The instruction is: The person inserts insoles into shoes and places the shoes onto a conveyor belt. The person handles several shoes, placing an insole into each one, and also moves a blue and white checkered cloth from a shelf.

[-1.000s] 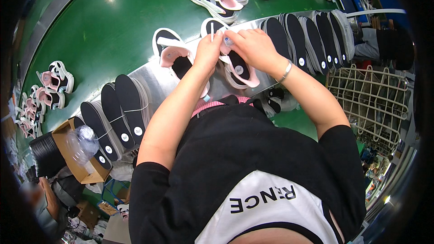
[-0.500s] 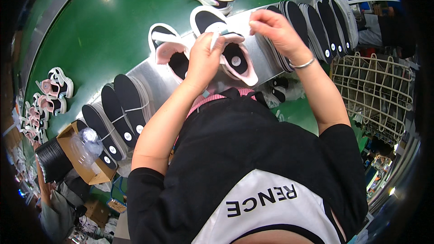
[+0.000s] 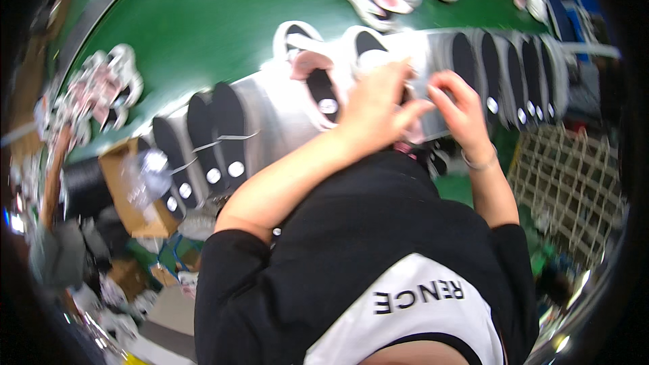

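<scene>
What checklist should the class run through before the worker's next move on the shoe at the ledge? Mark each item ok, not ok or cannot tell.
1. Both hands at the shoe: left hand and right hand meet over it. Ok.
2. Grip on the shoe: hidden by the hands and blurred. Cannot tell.
3. Insole seated in that shoe: covered. Cannot tell.
4. Neighbouring shoe has its black insole showing. Ok.
5. Spare insoles lined up on the ledge to the left. Ok.
6. More insoles lined up to the right. Ok.
</scene>
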`<state>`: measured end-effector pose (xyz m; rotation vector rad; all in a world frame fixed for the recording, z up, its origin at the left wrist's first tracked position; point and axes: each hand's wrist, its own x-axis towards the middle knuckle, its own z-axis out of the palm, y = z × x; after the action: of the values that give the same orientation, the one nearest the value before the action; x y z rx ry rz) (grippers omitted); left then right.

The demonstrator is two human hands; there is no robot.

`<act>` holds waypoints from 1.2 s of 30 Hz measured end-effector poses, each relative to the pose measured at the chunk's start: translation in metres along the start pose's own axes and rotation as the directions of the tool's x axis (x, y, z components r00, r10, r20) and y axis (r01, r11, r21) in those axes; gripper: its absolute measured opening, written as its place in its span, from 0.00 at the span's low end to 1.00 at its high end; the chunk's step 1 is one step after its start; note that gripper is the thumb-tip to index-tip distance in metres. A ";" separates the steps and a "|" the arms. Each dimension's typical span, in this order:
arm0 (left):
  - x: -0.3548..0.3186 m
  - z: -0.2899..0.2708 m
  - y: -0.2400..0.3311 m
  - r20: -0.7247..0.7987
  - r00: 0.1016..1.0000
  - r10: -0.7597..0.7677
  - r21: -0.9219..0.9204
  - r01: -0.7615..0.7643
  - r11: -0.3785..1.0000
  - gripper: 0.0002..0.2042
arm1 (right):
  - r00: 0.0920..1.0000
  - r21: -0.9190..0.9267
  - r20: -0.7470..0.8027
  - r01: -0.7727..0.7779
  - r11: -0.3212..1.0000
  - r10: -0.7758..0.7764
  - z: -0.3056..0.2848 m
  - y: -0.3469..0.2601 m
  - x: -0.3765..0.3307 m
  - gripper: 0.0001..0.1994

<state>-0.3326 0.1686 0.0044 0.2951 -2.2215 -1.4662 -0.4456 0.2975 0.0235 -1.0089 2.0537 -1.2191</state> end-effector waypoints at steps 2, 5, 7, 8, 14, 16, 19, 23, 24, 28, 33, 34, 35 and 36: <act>-0.008 -0.002 -0.001 0.145 0.975 -0.168 -0.199 0.195 0.960 0.12 | 0.995 -0.009 0.077 0.066 0.998 -0.065 0.011 -0.015 -0.001 0.06; -0.023 -0.037 -0.007 -0.085 0.981 -0.176 -0.131 0.165 0.978 0.06 | 0.997 0.128 -0.020 -0.065 0.990 0.068 0.020 0.007 -0.010 0.10; -0.041 -0.089 -0.001 -0.294 0.901 -0.318 -0.163 0.280 0.946 0.05 | 0.985 0.126 -0.037 -0.162 0.979 0.168 0.007 0.051 -0.013 0.15; -0.052 -0.124 0.009 -0.551 0.829 -0.096 0.234 0.263 0.936 0.04 | 0.978 0.116 -0.014 -0.206 0.972 0.209 0.002 0.067 -0.016 0.16; -0.189 -0.276 0.002 -0.917 0.391 0.076 0.392 0.920 -0.005 0.14 | 0.912 -0.027 0.256 -0.325 0.945 0.321 0.033 0.058 -0.013 0.28; -0.196 -0.268 -0.014 -0.804 0.518 0.292 0.425 0.844 -0.328 0.19 | 0.969 -0.186 0.244 0.003 0.983 0.043 0.052 0.068 0.000 0.24; -0.146 -0.212 -0.027 -0.828 0.534 0.172 0.539 0.671 0.510 0.21 | 0.971 -0.081 0.237 -0.013 0.997 0.032 0.072 0.049 0.014 0.23; -0.059 -0.086 -0.010 -0.238 0.827 -0.509 0.462 0.558 0.690 0.28 | 0.974 -0.203 0.206 0.134 0.970 -0.092 0.083 0.058 0.024 0.14; -0.040 -0.065 -0.006 -0.184 0.830 -0.526 0.554 0.529 0.642 0.28 | 0.922 -0.191 0.374 -0.025 0.981 0.096 0.078 0.059 0.028 0.11; -0.011 -0.056 -0.034 -0.055 0.869 -0.493 0.569 0.433 0.699 0.24 | 0.871 -0.170 0.491 0.100 0.980 -0.003 0.083 0.048 0.055 0.15; 0.000 -0.135 -0.077 -0.098 0.829 -0.550 0.844 0.362 0.396 0.18 | 0.968 -0.571 0.001 0.208 0.794 -0.252 0.085 0.053 0.116 0.18; 0.004 -0.155 -0.088 -0.217 0.895 -0.390 0.799 0.392 0.456 0.19 | 0.961 -0.648 -0.033 0.188 0.738 -0.274 0.079 0.046 0.122 0.20; 0.024 -0.155 -0.043 -0.307 0.905 -0.296 0.717 0.424 0.553 0.21 | 0.959 -0.716 -0.064 0.149 0.682 -0.277 0.073 0.045 0.124 0.22; 0.036 -0.190 -0.081 -0.320 0.838 -0.441 0.727 0.516 0.454 0.20 | 0.982 -0.716 -0.001 0.132 0.685 -0.190 0.070 0.042 0.135 0.24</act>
<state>-0.2780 -0.0336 0.0017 1.3602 -2.7159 -0.4865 -0.4842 0.1661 -0.0551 -1.5310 2.6173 -0.4853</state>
